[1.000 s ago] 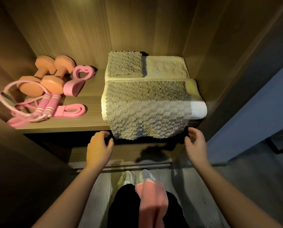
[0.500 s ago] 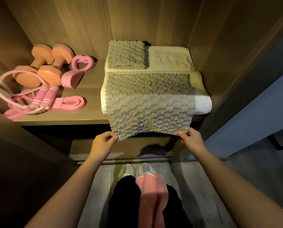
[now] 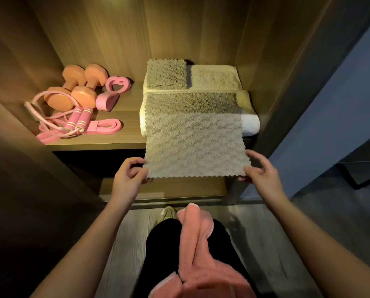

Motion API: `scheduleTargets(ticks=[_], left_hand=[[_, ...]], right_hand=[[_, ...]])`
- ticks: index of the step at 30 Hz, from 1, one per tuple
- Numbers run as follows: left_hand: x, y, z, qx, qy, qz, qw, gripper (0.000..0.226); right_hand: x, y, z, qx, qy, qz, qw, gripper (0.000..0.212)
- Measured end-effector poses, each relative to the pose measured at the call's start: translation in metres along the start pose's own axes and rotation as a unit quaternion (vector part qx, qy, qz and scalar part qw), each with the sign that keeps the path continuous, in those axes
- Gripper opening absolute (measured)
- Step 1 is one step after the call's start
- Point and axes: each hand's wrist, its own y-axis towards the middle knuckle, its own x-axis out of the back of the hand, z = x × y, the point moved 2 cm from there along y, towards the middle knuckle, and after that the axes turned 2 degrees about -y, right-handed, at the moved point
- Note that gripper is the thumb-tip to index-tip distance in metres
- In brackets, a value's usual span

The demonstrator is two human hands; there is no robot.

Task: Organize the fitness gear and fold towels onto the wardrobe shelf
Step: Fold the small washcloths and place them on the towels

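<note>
Left grip: left hand (image 3: 127,181) is pinching the near left corner of the grey towel (image 3: 192,145).
Right grip: right hand (image 3: 260,172) is pinching the near right corner, other fingers spreading loosely.
Grey towel: lying over the folded towels (image 3: 214,77) on the wardrobe shelf (image 3: 115,143), its near edge hanging out past the shelf front.
White towel (image 3: 249,125): showing underneath at the right.
Gear: orange dumbbells (image 3: 72,91), pink jump rope (image 3: 81,118) and pink band (image 3: 106,125) are lying on the shelf's left.
Lap: pink cloth (image 3: 197,244) is draping over the person's legs.
</note>
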Motion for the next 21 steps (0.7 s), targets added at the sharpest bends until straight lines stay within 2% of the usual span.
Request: scheduleTargets(ticks=[1,5,8,11,14,17,19,21], left_hand=[[0.002,-0.002,-0.007,-0.007,-0.001,0.007,1.000,0.019],[0.006,-0.002,-0.032,-0.019,-0.012,0.026,0.999,0.039],[0.007,0.004,-0.050,-0.066,0.018,0.034,0.997,0.033],[0.005,0.021,-0.065,-0.088,0.064,0.004,0.994,0.015],[0.002,0.052,-0.080,-0.120,0.136,-0.043,0.983,0.011],[-0.004,0.089,-0.096,-0.161,0.172,-0.087,0.968,0.017],[-0.011,0.115,-0.105,-0.177,0.196,-0.097,0.960,0.023],[-0.019,0.141,-0.112,-0.173,0.233,-0.096,0.952,0.019]], right_hand=[[0.003,-0.002,0.007,0.016,-0.015,0.002,1.000,0.029],[0.013,0.000,0.031,0.027,0.007,0.035,0.999,0.047],[0.013,0.009,0.049,0.068,-0.009,0.069,0.995,0.047],[0.010,0.029,0.066,0.100,-0.040,0.021,0.994,0.019],[0.007,0.055,0.087,0.151,-0.096,-0.049,0.983,0.006],[0.000,0.084,0.105,0.180,-0.138,-0.076,0.971,0.011],[-0.008,0.106,0.111,0.160,-0.138,-0.073,0.975,0.024],[-0.015,0.129,0.114,0.125,-0.141,-0.072,0.979,0.028]])
